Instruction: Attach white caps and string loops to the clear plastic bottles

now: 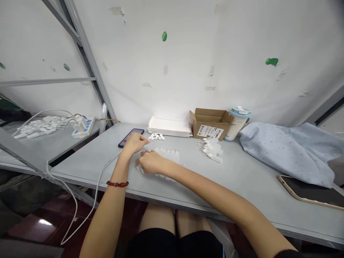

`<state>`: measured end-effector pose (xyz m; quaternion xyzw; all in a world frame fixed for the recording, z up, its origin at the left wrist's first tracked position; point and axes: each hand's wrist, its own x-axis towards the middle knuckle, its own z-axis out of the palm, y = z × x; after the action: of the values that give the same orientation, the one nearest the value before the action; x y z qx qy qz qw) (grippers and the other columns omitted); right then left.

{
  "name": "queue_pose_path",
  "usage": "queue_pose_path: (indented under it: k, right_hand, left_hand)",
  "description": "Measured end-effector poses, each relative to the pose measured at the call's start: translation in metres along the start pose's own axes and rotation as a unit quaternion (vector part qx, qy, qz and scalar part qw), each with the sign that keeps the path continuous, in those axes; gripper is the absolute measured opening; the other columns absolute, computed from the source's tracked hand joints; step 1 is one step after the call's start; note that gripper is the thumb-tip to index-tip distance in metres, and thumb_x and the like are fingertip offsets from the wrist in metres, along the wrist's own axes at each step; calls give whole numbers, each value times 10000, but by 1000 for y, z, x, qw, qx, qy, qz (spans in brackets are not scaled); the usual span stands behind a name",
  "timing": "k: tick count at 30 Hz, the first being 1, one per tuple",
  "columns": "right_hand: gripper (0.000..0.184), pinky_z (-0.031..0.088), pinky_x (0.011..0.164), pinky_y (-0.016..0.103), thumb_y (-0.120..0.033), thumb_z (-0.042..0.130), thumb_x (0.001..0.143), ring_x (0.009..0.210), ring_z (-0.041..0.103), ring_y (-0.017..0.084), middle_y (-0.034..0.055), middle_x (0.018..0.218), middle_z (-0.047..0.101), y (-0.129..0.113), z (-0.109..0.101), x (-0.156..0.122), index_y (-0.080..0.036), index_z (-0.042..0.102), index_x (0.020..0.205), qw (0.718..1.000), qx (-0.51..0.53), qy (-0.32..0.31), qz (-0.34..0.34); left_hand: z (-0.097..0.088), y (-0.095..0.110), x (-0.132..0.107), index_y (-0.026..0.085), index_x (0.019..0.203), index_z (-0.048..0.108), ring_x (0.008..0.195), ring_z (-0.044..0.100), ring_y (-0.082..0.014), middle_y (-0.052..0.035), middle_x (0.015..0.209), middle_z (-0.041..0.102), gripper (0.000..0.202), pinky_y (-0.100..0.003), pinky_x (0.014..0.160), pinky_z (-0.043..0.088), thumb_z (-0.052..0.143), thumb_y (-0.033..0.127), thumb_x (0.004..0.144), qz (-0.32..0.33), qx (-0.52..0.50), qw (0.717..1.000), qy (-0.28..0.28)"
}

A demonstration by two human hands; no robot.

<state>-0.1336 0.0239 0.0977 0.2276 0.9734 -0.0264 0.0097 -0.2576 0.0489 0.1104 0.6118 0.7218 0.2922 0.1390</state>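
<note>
My left hand point(135, 142) is over the grey table, its thumb and fingers drawn together in a pinch beside a small cluster of white caps point(157, 137). Anything between those fingertips is too small to make out. My right hand point(151, 162) is closed, knuckles up, just in front of the left. White pieces peek out at its fingertips, but what it grips is hidden. Behind and under the right wrist lies a row of slim white translucent pieces point(172, 154) with thin strings or wires; my forearm covers part of it.
Further right lies a pile of white tag-like pieces point(213, 148). At the wall are a stack of white sheets point(170, 128), a cardboard box point(208, 123) and a cup point(236, 123). A cabled phone point(126, 139), another phone point(311, 191) and blue cloth point(287, 150) lie around.
</note>
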Motion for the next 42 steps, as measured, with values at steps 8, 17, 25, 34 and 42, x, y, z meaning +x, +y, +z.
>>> queue_pose_path:
  k: [8,17,25,34,42]
  right_hand:
    - [212,460,743,361,-52,453,818,933,568,237,129,993,634,-7,-13,14,-128,611,937,996,-71,-46,-22]
    - [211,382,655,330,-88,389,894,793,534,201,91,860,590,4,1,-28,-163,585,913,957,-187,196,-99]
    - [145,330,615,299,-86,439,879,617,445,136,11,666,544,53,13,-110,-148,540,962,875,-258,398,-97]
    - [282,412,628,297,-57,528,791,684,529,158,40,760,604,94,33,-165,-187,496,1039,864,-61,498,37]
    - [155,428,682,287,-324,611,794,743,562,163,16,764,597,81,42,-162,-205,541,864,746,374,465,296]
  left_hand:
    - [8,2,5,133,680,678,656,572,-187,-34,635,636,288,-250,556,398,658,416,626,-35,-86,995,19]
    - [1,19,19,111,762,672,678,601,-179,-60,705,675,315,-253,591,465,685,392,621,-17,-290,951,107]
    - [16,73,32,105,761,657,693,608,-159,-80,741,684,324,-254,604,473,727,386,615,76,-375,924,-6]
    - [64,74,20,129,732,648,523,500,-79,16,610,581,336,-238,559,430,733,440,637,70,-414,891,-173]
    - [67,68,-2,142,886,695,672,560,-124,-35,736,627,325,-256,622,460,717,404,696,46,-448,847,-283]
